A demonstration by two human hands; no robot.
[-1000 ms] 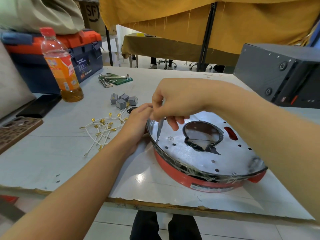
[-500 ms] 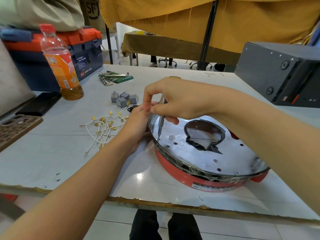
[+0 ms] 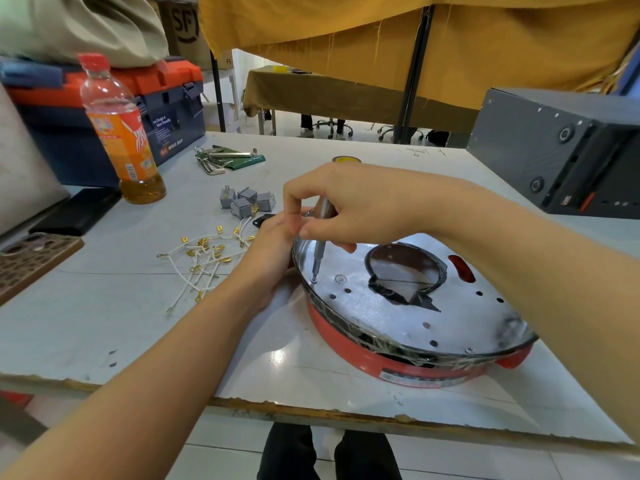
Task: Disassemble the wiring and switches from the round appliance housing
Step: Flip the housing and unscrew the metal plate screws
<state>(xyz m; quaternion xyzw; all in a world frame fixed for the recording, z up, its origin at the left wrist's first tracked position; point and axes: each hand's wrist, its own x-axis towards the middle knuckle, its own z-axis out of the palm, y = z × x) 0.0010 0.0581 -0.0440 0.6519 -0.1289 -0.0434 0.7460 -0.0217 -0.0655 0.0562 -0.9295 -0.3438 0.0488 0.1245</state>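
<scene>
The round red housing [image 3: 363, 362] lies on the white table, its silver metal plate [image 3: 391, 313] facing up with a large cut-out hole near the middle. My right hand [image 3: 346, 206] pinches a thin silver screwdriver [image 3: 319, 251] held upright, its tip on a screw near the plate's left edge. My left hand [image 3: 273, 251] grips the housing's left rim. White wires with brass terminals [image 3: 204, 258] lie loose to the left. Several grey switches [image 3: 244, 200] sit behind them.
An orange drink bottle [image 3: 121, 133] and a blue-orange toolbox [image 3: 104, 112] stand at the back left. Hex keys [image 3: 225, 157] lie behind the switches. A grey box [image 3: 561, 147] stands at the back right. A phone in a brown case [image 3: 31, 258] lies far left. The table's chipped front edge [image 3: 311, 410] is near.
My right hand has shifted its pinch up the screwdriver shaft and turned a little. The left hand stays on the rim and the housing has not moved.
</scene>
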